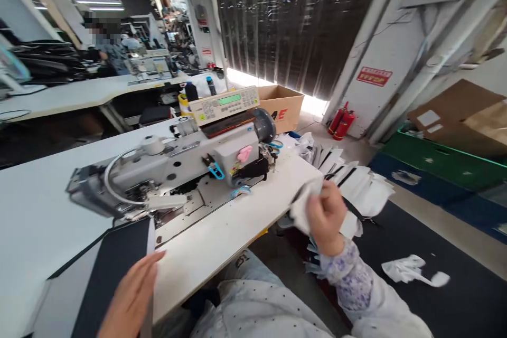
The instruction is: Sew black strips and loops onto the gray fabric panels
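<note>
My left hand (132,296) lies with outstretched fingers at the right edge of a black and grey panel (114,259). The far end of that panel sits under the needle end of a grey sewing machine (198,158). Off the right end of the table, my right hand (328,214) is closed on a white fabric piece (303,206), slightly blurred. Close behind it is a fanned stack of white pieces with black strips (364,190). Small blue-handled thread snips (214,166) rest against the machine body.
The white sewing table (222,237) ends near my right arm. A crumpled white scrap (412,270) lies on a black surface at right. Beyond are a cardboard box (287,108), a red fire extinguisher (341,121) and a green crate (443,156). Another person (113,50) is at the back left.
</note>
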### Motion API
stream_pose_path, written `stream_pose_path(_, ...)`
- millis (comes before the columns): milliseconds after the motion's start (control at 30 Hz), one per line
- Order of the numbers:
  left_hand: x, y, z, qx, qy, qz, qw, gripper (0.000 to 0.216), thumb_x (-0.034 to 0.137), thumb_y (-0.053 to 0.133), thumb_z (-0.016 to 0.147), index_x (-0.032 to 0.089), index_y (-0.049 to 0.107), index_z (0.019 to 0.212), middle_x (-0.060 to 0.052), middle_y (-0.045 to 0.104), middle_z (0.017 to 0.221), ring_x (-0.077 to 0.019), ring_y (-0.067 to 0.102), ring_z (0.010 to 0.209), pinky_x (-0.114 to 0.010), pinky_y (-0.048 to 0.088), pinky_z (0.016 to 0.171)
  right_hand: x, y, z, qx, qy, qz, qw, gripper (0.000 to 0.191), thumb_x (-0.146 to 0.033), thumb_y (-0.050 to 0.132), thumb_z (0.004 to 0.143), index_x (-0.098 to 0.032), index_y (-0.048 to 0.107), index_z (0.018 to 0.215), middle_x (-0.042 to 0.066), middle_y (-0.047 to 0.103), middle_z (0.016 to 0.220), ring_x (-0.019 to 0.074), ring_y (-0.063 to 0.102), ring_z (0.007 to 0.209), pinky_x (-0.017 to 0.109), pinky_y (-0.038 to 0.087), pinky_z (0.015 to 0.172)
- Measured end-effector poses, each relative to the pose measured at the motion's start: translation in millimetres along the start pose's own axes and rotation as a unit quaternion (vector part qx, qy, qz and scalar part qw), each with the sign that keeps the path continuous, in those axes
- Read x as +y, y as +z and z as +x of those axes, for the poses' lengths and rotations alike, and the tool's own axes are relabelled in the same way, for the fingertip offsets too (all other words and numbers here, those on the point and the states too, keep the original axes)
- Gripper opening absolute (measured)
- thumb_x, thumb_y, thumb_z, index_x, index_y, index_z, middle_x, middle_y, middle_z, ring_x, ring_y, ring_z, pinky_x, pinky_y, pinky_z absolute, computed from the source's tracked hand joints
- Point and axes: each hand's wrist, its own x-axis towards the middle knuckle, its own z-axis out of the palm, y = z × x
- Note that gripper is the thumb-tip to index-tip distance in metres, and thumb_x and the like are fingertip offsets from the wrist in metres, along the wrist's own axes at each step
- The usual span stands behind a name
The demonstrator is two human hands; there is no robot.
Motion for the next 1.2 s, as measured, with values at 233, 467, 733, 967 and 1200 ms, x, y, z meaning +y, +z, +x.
stream_pose_path(233,9,9,-55,0.111,-0.166,-0.283,0.938,0.067,0.075,0.047,0.074,0.028,0.058,0.121,-0.003,0.069,0.109,-0.0261,0.064,0.102,-0.036,0.057,0.084,-159,122,-98,-0.362,-0.502,0.317,0.718,0.024,-0.039,0.055,0.082,-0.026,0.047,0.063,0.0,0.059,0.076,0.0149,0.057,0.085,0.029,0.047,0.09)
stream_pose_path(467,-95,-57,-121,0.178,-0.313,-0.077,0.93,0.044,0.063,0.055,0.075,0.029,0.063,0.101,-0.002,0.07,0.09,-0.0235,0.068,0.083,-0.034,0.057,0.067,-174,191,-160,-0.5,-0.403,0.141,0.753,0.032,-0.021,0.049,0.093,-0.02,0.053,0.125,0.012,0.05,0.135,0.0208,0.043,0.126,0.04,0.036,0.107)
stream_pose_path(733,-103,-65,-20,-0.019,-0.088,0.247,0.965,0.03,0.037,0.037,0.09,0.023,0.064,0.085,-0.005,0.068,0.085,-0.021,0.064,0.083,-0.033,0.049,0.078,-156,197,-206,-0.592,-0.413,0.131,0.68,0.03,-0.015,0.057,0.087,-0.014,0.057,0.117,0.012,0.058,0.12,0.0258,0.048,0.115,0.04,0.046,0.096)
stream_pose_path(967,-113,-16,127,0.063,-0.01,0.258,0.964,0.024,0.026,0.049,0.085,0.018,0.07,0.094,-0.009,0.069,0.1,-0.0236,0.061,0.102,-0.035,0.045,0.094,-151,185,-210,-0.597,-0.393,0.134,0.686,0.033,-0.017,0.053,0.091,-0.015,0.055,0.124,0.01,0.056,0.13,0.024,0.044,0.124,0.039,0.04,0.105)
stream_pose_path(1200,-123,-15,109,0.076,-0.053,0.207,0.974,0.019,0.035,0.057,0.082,0.025,0.073,0.084,-0.001,0.071,0.098,-0.0206,0.062,0.095,-0.031,0.045,0.089,-150,166,-214,-0.613,-0.364,0.159,0.683,0.019,-0.017,0.051,0.092,-0.015,0.059,0.109,0.01,0.061,0.116,0.0217,0.051,0.113,0.036,0.045,0.096)
